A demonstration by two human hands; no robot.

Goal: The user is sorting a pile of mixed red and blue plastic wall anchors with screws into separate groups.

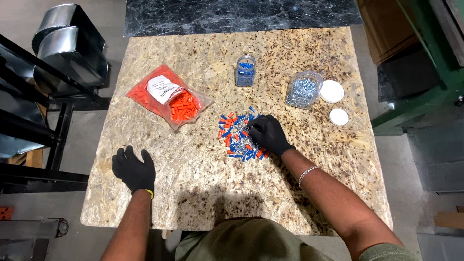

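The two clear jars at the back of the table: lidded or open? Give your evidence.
Open. Both clear jars show uncovered mouths, and two white lids lie beside them on the table.

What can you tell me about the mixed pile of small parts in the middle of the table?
The pile of small parts lies loose on the speckled board table, spread flat, not heaped. It mixes blue and orange pieces that look like plastic, with small silvery bits among them, too small to identify. The right hand, in a black glove, rests on its right edge, fingers among the pieces. The clear bag of orange pieces lies apart, to its left.
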